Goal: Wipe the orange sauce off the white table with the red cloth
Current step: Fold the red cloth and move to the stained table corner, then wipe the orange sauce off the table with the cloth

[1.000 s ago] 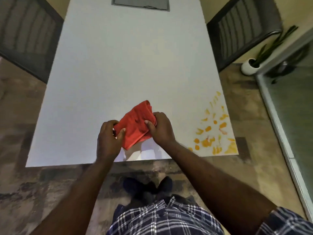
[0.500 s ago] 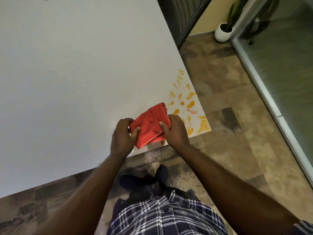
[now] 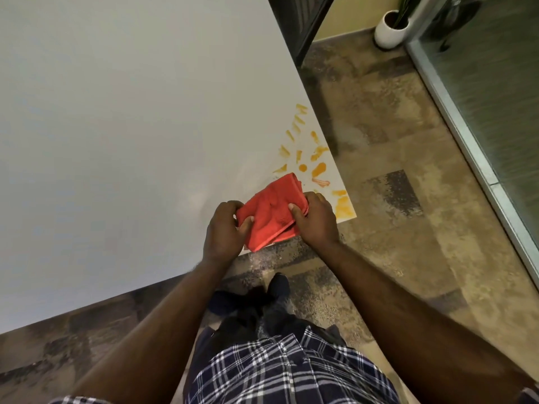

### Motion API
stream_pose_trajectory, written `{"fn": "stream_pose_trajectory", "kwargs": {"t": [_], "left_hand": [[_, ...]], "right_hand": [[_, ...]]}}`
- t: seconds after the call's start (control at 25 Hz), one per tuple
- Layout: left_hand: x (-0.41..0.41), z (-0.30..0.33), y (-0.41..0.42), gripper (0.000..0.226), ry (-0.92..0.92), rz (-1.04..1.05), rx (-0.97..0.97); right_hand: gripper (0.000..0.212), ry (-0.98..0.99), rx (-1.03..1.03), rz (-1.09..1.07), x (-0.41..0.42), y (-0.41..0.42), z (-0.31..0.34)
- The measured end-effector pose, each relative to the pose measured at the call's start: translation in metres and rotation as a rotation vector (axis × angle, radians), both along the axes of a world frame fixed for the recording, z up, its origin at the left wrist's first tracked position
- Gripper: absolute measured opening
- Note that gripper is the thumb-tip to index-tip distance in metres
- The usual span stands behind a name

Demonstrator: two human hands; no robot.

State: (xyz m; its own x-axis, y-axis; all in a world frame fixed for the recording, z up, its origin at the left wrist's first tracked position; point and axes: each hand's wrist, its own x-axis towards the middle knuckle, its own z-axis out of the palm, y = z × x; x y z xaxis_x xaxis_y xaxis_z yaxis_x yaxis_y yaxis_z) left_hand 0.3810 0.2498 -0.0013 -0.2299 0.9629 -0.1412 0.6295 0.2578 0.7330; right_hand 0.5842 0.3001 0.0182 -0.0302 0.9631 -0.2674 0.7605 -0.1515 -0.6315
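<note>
I hold a folded red cloth (image 3: 271, 211) in both hands over the near right corner of the white table (image 3: 131, 126). My left hand (image 3: 224, 231) grips its left edge with the thumb on top. My right hand (image 3: 315, 220) pinches its right edge. Orange sauce smears (image 3: 316, 170) spread over the table's corner, just beyond and to the right of the cloth. The cloth and my right hand hide part of the smears.
A dark chair (image 3: 297, 21) stands past the table's right edge. A white plant pot (image 3: 389, 29) sits on the floor by a glass door frame (image 3: 466, 135) at the right. My dark shoes (image 3: 262, 295) are on the patterned floor below the table's edge.
The view and my hands have shifted to the right, from the table's front middle to its corner. The cloth, still in both hands, now overlaps the near smears.
</note>
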Motion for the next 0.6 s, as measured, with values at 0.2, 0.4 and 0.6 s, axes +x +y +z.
{"fn": "stream_pose_trajectory", "kwargs": {"t": [0.2,0.4,0.6], "left_hand": [[-0.004,-0.015,0.0,0.027,0.013,0.03,-0.028],[-0.013,-0.021,0.001,0.047,0.114,0.002,-0.031],[-0.03,-0.026,-0.006,0.056,0.261,-0.077,-0.016]], "right_hand": [[0.035,-0.057,-0.041,0.05,0.001,0.001,-0.02],[0.055,-0.185,0.052,-0.049,-0.003,-0.005,-0.032],[0.071,-0.314,0.221,0.307,-0.02,-0.009,-0.038]]}}
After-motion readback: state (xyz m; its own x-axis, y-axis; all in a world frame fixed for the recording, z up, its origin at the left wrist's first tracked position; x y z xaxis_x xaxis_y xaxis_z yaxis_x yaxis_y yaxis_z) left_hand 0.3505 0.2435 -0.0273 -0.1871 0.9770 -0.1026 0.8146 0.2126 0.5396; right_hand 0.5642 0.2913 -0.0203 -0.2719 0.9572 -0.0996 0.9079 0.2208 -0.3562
